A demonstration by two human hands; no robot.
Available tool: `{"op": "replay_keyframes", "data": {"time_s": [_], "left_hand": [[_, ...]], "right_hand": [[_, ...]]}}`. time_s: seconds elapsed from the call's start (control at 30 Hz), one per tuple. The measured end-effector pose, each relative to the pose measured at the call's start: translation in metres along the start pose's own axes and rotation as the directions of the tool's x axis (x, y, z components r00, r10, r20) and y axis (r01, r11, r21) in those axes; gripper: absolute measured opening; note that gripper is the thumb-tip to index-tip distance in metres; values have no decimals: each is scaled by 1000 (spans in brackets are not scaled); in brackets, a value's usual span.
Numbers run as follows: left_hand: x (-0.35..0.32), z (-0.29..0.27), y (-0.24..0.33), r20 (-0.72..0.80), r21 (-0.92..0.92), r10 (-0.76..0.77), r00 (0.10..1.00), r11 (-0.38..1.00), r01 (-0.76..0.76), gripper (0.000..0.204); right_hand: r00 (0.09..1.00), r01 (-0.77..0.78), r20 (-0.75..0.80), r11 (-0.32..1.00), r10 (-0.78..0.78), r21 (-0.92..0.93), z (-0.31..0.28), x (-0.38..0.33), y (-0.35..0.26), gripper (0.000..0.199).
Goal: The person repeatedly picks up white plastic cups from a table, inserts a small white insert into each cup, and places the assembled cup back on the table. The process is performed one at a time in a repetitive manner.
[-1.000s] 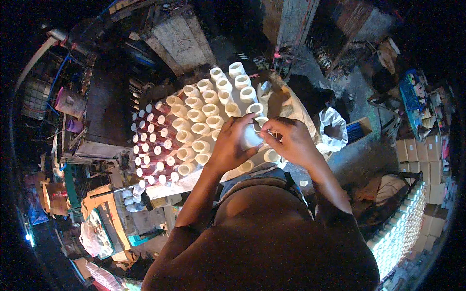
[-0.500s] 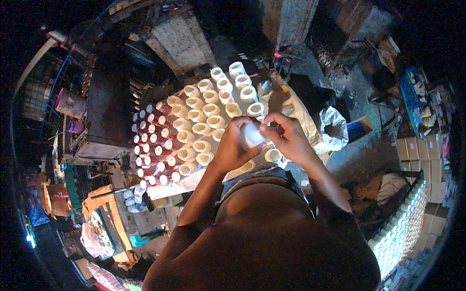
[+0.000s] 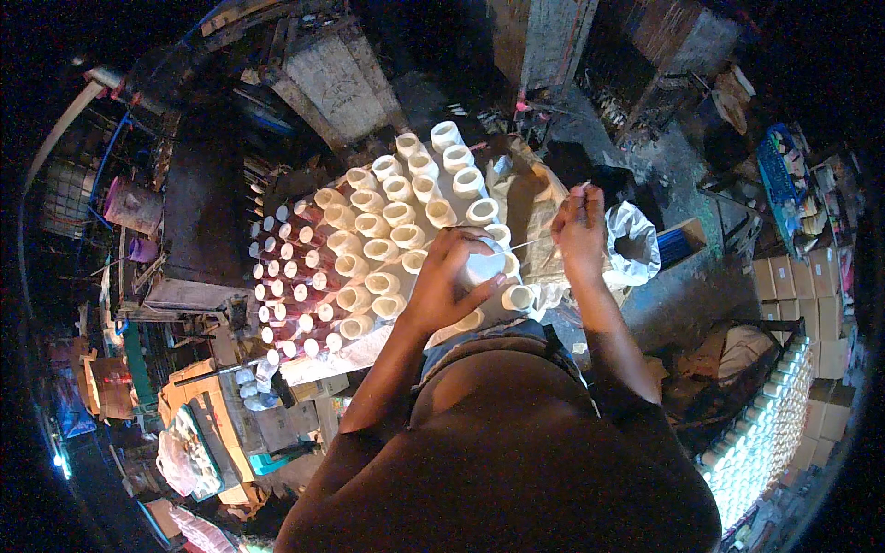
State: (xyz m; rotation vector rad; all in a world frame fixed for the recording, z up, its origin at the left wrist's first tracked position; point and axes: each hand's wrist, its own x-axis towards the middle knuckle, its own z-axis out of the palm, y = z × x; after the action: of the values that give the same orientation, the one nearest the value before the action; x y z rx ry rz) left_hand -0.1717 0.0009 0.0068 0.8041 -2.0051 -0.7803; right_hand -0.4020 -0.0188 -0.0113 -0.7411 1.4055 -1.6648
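Observation:
My left hand grips a white cylindrical cup just above the work board. My right hand is raised to the right of it and pinches a thin pale string that runs back to the cup. Several cream and white open cups stand in rows on the board, right under and beyond my left hand. To their left stand several smaller reddish tubes with white tops.
A white plastic bag lies right of the board. Stacked cardboard boxes and a rack of pale cylinders fill the right side. Wooden boards and dark clutter stand beyond; bags and boxes lie at lower left.
My right hand has pulled away from the cup to the right and upward, drawing the thin string out. The left hand keeps hold of the cup in nearly the same place.

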Motion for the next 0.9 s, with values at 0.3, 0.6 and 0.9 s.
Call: {"op": "replay_keyframes", "data": {"time_s": [0.3,0.6,0.9], "left_hand": [[-15,5,-50,93,-952,-700,708,147,270,30],[4,-1,-32,-69,120,-465,882,874,470,36],[-10,28,-42,68,-998,-810,583,-43,55,48]], "right_hand": [[999,44,-19,998,-44,39,-45,24,-45,20],[770,556,586,717,-253,-420,20,-59,-37,14],[674,736,727,208,-130,-645,79,-52,-7,12]]}}
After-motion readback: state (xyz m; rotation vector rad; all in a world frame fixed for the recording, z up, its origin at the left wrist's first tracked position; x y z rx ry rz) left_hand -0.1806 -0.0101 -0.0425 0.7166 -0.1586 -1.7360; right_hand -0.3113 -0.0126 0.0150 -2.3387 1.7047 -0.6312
